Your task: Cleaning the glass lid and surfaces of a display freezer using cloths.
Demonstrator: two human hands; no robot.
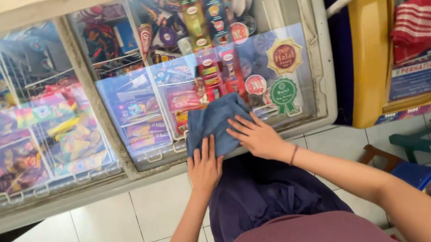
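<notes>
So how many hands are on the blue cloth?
2. The left hand presses the blue cloth's lower left edge; the right hand lies flat on its lower right, both on the freezer lid.

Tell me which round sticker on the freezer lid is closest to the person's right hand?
The green rosette sticker, with ribbon tails, on the glass lid just right of the blue cloth. It lies nearest the right hand; the gold and red round stickers sit higher.

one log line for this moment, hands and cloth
left hand: flat on blue cloth | right hand: flat on cloth | cloth: on freezer lid
</notes>
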